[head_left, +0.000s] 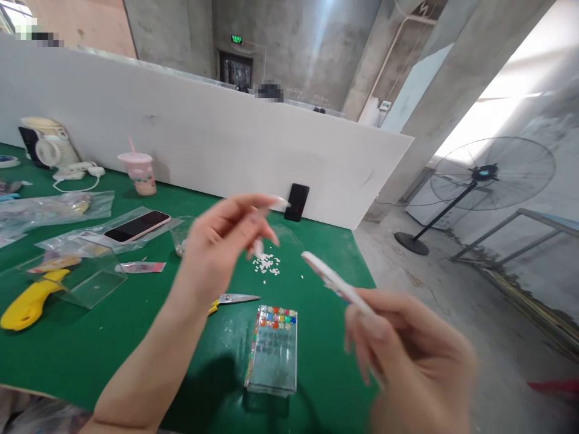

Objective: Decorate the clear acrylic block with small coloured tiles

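My right hand (pixel 407 355) is closed around a slim white flat piece (pixel 332 276), seen nearly edge-on and blurred; its exact kind I cannot make out. Raised over the table, my left hand (pixel 221 241) has its thumb and fingers pinched together, and anything between them is too small to see. Between and below the hands stands a clear plastic box (pixel 274 355) with rows of colourful gems along its top and left edge. A heap of small white bits (pixel 266 264) lies just beyond. Scissors (pixel 237 298) with a yellow handle lie partly behind my left forearm.
On the green table (pixel 149 325) are a yellow-handled tool (pixel 31 301), a clear stand (pixel 97 286), a phone (pixel 138 226), a clear cup (pixel 181 235) and a pink cup (pixel 138 175). A dark phone (pixel 297 202) leans on the white partition (pixel 253 144). A fan (pixel 484 173) stands right.
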Demonstrator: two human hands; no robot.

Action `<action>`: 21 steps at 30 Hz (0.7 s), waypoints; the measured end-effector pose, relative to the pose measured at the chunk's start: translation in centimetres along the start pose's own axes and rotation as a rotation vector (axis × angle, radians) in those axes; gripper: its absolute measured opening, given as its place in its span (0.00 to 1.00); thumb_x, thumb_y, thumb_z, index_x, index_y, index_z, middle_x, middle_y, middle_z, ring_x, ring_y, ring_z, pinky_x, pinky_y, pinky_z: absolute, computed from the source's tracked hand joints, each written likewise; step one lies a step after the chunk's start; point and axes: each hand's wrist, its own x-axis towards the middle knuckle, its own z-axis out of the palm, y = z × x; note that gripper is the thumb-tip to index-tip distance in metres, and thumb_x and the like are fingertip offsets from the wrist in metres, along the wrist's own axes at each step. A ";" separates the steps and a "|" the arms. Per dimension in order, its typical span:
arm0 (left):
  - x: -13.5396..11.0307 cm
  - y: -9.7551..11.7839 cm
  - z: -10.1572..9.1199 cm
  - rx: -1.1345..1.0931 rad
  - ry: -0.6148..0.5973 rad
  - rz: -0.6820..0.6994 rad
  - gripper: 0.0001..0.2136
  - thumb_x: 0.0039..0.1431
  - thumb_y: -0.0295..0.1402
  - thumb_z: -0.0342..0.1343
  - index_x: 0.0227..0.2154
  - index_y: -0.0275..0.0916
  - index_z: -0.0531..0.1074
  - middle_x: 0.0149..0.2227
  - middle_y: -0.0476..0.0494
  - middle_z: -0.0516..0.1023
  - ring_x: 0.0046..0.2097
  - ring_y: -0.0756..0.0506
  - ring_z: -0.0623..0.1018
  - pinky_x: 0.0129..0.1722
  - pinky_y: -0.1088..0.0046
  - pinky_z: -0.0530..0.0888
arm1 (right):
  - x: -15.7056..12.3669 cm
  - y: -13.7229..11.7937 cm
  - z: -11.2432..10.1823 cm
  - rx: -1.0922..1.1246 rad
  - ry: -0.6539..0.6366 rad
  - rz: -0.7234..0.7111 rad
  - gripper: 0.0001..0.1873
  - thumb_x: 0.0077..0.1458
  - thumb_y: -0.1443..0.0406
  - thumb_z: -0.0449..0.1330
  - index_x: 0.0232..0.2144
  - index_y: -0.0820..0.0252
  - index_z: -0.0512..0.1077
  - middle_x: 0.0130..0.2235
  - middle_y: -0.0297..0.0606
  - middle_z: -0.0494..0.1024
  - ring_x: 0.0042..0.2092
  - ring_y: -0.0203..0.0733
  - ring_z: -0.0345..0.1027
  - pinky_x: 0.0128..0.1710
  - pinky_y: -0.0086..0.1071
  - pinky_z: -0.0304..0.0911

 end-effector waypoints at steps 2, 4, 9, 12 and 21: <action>1.0 -0.1 -1.2 -0.059 0.071 0.021 0.06 0.58 0.33 0.62 0.38 0.44 0.81 0.22 0.52 0.75 0.23 0.55 0.72 0.18 0.84 0.66 | 0.0 -0.2 -0.4 -0.030 0.207 -0.025 0.02 0.55 0.65 0.64 0.31 0.56 0.78 0.16 0.27 0.70 0.14 0.30 0.58 0.11 0.24 0.51; 1.2 0.1 -1.7 -0.088 0.044 0.026 0.09 0.59 0.34 0.61 0.42 0.43 0.79 0.21 0.52 0.74 0.20 0.55 0.70 0.16 0.83 0.66 | 0.6 0.3 -0.8 -0.097 0.247 -0.023 0.02 0.54 0.65 0.65 0.32 0.55 0.78 0.16 0.27 0.71 0.15 0.30 0.60 0.12 0.24 0.54; -0.5 0.7 0.4 -0.042 -0.123 0.011 0.08 0.64 0.32 0.55 0.45 0.45 0.75 0.22 0.54 0.73 0.23 0.53 0.73 0.23 0.79 0.73 | 4.3 4.5 -0.7 -0.395 -0.260 0.022 0.07 0.59 0.62 0.60 0.37 0.53 0.78 0.27 0.32 0.81 0.30 0.39 0.75 0.34 0.33 0.70; -1.4 1.0 1.3 0.035 -0.148 -0.001 0.08 0.67 0.32 0.52 0.46 0.45 0.73 0.23 0.54 0.73 0.24 0.54 0.73 0.23 0.80 0.73 | 6.2 7.9 0.3 -0.638 -0.520 0.069 0.11 0.61 0.61 0.56 0.36 0.56 0.78 0.32 0.37 0.83 0.42 0.47 0.76 0.47 0.42 0.66; -2.6 1.2 1.9 0.256 -0.183 0.125 0.08 0.69 0.31 0.49 0.46 0.45 0.70 0.25 0.55 0.72 0.24 0.55 0.73 0.21 0.82 0.69 | 7.3 16.1 3.0 -0.719 -0.956 0.352 0.09 0.56 0.63 0.64 0.28 0.64 0.74 0.26 0.32 0.77 0.28 0.36 0.73 0.31 0.32 0.70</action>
